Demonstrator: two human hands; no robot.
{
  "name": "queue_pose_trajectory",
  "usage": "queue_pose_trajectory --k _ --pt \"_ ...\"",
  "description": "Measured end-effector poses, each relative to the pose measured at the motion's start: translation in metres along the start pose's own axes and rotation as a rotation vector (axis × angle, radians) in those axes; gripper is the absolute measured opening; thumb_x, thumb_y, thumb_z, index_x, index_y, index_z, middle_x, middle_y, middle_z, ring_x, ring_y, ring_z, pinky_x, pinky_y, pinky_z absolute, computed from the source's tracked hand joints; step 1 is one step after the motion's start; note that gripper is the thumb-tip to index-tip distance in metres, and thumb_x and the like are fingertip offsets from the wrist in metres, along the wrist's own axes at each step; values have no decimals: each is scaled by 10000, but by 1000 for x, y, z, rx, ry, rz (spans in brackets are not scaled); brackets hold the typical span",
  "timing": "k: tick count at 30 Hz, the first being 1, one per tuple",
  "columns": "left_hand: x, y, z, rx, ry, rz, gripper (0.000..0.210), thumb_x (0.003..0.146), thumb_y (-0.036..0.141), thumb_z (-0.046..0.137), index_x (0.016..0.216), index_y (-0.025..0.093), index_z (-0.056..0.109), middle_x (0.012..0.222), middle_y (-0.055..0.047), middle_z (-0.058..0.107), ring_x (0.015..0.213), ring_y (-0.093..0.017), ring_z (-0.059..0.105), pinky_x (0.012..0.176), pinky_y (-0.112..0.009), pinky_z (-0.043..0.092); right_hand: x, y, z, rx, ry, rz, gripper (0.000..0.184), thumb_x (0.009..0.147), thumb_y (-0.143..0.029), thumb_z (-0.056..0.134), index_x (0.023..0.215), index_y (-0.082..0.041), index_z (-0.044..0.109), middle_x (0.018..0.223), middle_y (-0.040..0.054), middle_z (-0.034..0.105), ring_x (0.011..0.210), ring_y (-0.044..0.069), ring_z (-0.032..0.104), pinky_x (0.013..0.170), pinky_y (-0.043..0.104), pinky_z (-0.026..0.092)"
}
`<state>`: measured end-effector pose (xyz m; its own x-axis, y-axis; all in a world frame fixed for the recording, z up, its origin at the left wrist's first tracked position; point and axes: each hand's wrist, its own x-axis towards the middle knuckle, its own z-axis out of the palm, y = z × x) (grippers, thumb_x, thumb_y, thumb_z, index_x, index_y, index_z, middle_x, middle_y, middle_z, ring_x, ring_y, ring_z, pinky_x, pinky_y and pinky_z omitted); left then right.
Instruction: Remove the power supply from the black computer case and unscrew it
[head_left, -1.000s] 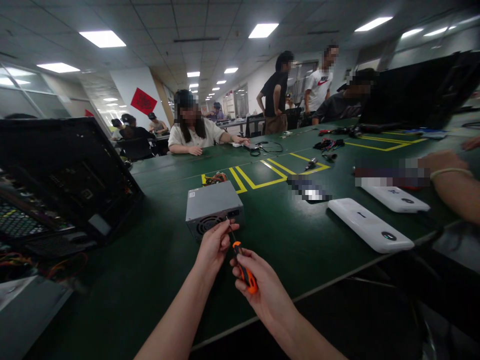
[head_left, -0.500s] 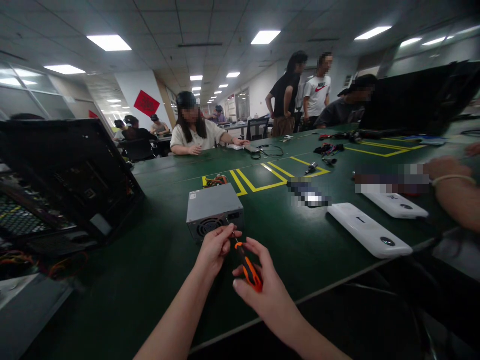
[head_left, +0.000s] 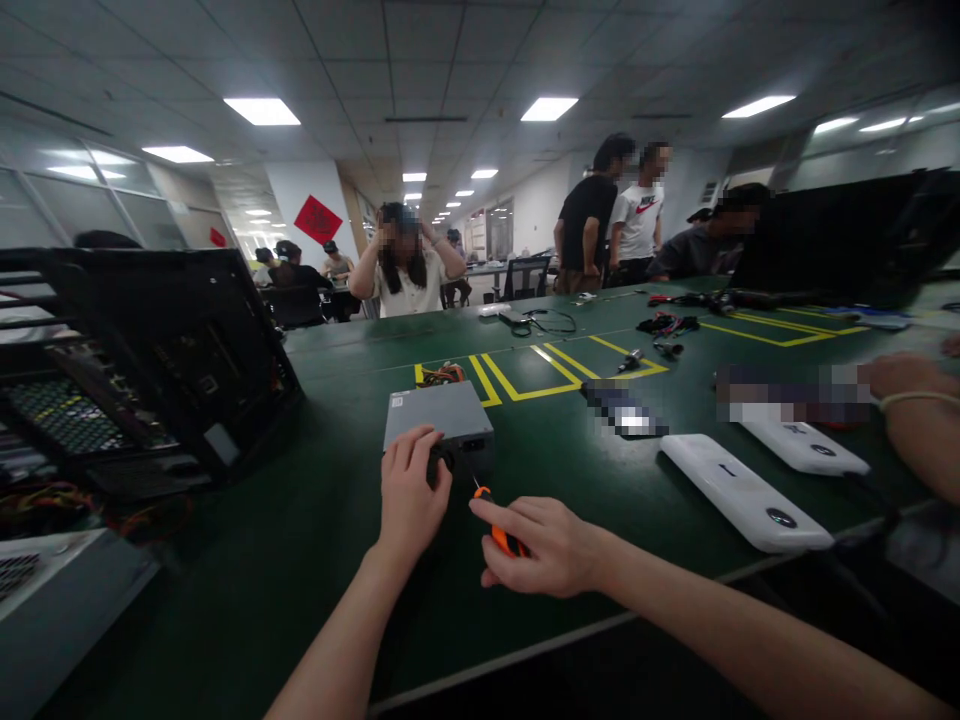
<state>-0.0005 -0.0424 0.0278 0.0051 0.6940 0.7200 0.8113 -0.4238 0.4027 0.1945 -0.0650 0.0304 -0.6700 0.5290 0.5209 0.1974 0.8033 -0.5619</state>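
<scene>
A grey computer power supply unit stands on the green table, its fan side and socket facing me. My left hand lies against its front left, fingers bent over the top front edge and thumb by the fan, which is mostly covered. My right hand is wrapped round an orange and black screwdriver. The index finger stretches along the handle. The thin shaft points up and away toward the unit's lower right front; whether the tip touches it I cannot tell.
An open black computer case stands at left, with a grey metal box below it. White power banks and a blurred phone lie at right. Someone's forearm reaches in there. A person sits across the table.
My left hand has moved from the screwdriver's shaft onto the power supply unit. My right hand has turned and closed round the handle. The person opposite has raised both hands to their head.
</scene>
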Motion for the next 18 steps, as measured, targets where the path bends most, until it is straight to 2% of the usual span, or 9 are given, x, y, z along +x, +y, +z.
queue_pose_trajectory --k 3,5,7,10,13,15,18 --pt "6 -5 5 147 -108 133 427 740 177 506 1165 202 476 1254 -93 463 1145 -250 383 969 -414 223 -6 2 2 -76 -63 -84 317 670 -216 639 986 -244 631 1146 115 564 854 182 582 767 343 417" --pt "9 -8 9 217 -144 135 453 738 211 528 1187 219 462 1256 -89 469 1145 -262 381 956 -430 218 -8 2 5 -154 -86 -129 348 689 -215 625 1036 -237 608 1153 124 558 864 190 581 776 355 415" --pt "9 -9 11 267 -143 106 443 745 235 529 1184 234 467 1239 -87 487 1124 -270 394 921 -434 242 -7 2 8 -201 -79 -172 339 692 -231 635 1029 -245 608 1148 111 565 824 177 591 764 345 426" --pt "9 -10 10 314 -147 112 422 754 251 526 1173 245 478 1222 -83 503 1097 -267 413 886 -424 270 -4 4 13 -234 -2 -276 310 684 -278 652 987 -225 611 1111 108 590 787 162 603 724 315 455" --pt "8 -10 8 349 -144 118 421 753 266 531 1170 258 479 1214 -63 511 1087 -252 423 875 -408 292 -2 7 17 -363 69 -456 371 747 -364 562 1034 -128 556 1078 169 585 871 204 597 699 322 483" --pt "8 -10 6 370 -138 117 415 751 268 534 1163 269 482 1207 -48 517 1084 -241 428 869 -399 304 0 8 18 -492 57 -559 402 797 -374 470 1078 -87 503 1075 202 563 909 219 584 682 319 494" --pt "8 -11 4 391 -133 119 412 745 272 542 1153 275 489 1189 -40 528 1068 -236 438 851 -393 321 2 7 18 -635 38 -599 349 820 -379 437 1074 -142 481 1032 175 565 808 187 601 612 291 492"
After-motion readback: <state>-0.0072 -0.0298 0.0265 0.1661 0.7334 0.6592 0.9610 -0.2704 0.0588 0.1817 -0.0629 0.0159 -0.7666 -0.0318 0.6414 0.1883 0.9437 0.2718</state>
